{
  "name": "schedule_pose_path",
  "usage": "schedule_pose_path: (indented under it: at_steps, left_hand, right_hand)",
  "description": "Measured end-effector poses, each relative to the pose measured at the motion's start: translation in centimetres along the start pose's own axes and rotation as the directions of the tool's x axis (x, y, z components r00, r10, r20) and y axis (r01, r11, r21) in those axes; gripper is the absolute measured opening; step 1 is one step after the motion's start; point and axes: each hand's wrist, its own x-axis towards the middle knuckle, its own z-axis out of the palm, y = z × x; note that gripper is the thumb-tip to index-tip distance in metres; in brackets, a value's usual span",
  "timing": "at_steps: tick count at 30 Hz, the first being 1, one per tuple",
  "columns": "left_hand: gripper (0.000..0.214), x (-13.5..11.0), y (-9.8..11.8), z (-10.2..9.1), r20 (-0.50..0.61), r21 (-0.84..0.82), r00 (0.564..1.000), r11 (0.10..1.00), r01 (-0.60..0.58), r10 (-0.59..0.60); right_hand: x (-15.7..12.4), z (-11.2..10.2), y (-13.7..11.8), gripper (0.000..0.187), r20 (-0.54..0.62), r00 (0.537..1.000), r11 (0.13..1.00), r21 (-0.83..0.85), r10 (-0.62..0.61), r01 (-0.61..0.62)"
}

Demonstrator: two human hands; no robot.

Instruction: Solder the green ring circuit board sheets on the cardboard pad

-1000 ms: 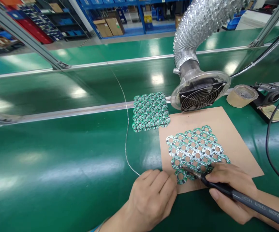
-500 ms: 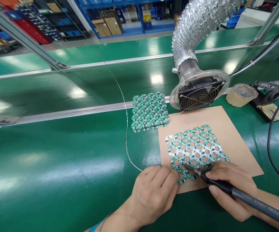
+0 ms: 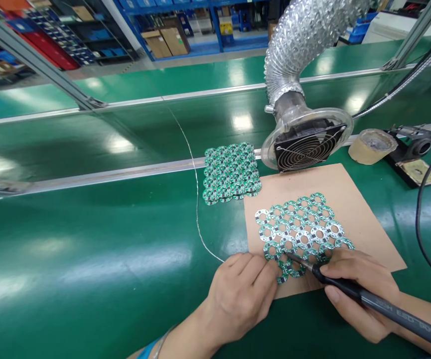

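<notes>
My right hand [image 3: 364, 291] grips a black soldering iron [image 3: 377, 305] like a pen. Its tip meets a panel of small ring-shaped green circuit boards [image 3: 296, 223], near the lower left rings. The panel lies flat on a sheet of brown cardboard [image 3: 364, 214]. Closed at the panel's lower left corner, my left hand [image 3: 239, 296] holds a thin solder wire [image 3: 198, 214], which trails away from it up across the bench. The wire's working end is hidden behind the fingers. Beyond the cardboard's left corner sits a stack of similar circuit board panels [image 3: 230, 172].
A fume extractor [image 3: 308, 144] on a silver flexible duct [image 3: 286, 55] hangs over the cardboard's back edge. To its right stand a tan round pot [image 3: 371, 147] and a soldering iron stand [image 3: 413, 149]. A black cable [image 3: 419, 214] curves down the right side of the green bench [image 3: 99, 259].
My left hand has shifted slightly right, towards the panel, drawing the solder wire's near end along. The iron's tip stays at nearly the same spot.
</notes>
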Motion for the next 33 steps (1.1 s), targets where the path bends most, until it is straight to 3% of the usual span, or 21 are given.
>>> schedule_pose_path:
  at_steps: [33]
  left_hand:
    - [0.012,0.34,-0.74,0.38,0.023,0.045,1.0,0.999,0.007,-0.008]
  right_hand:
    - [0.17,0.56,-0.21,0.029,0.036,0.998,0.993,-0.103,-0.051,0.054]
